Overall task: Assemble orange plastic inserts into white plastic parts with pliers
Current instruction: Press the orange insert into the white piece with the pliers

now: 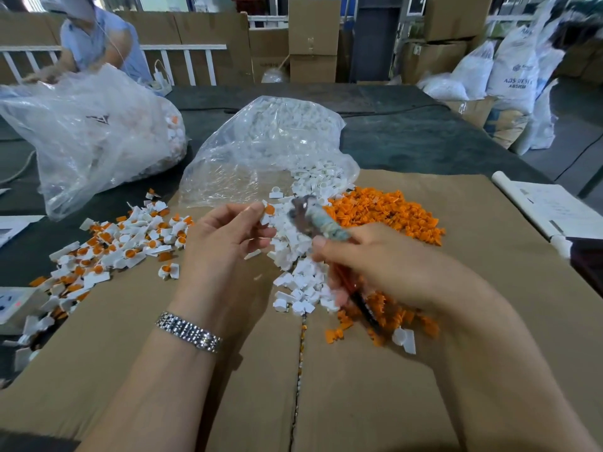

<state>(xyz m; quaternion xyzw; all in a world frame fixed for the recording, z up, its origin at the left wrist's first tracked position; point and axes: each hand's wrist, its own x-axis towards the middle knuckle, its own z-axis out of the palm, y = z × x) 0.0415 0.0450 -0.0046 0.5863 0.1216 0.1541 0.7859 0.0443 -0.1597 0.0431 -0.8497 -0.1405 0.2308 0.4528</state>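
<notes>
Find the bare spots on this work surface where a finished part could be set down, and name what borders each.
Bare cardboard lies between the assembled pile and the left hand, and again right of the orange inserts, before the white papers. It is crowded mid-table, where white parts and inserts spill from the clear bag under the pliers.

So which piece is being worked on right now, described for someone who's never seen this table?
Start at the brown cardboard sheet. Above its middle the left hand pinches one white part. Unlike the loose plain white ones below, it's lifted and carries an orange insert.
</notes>
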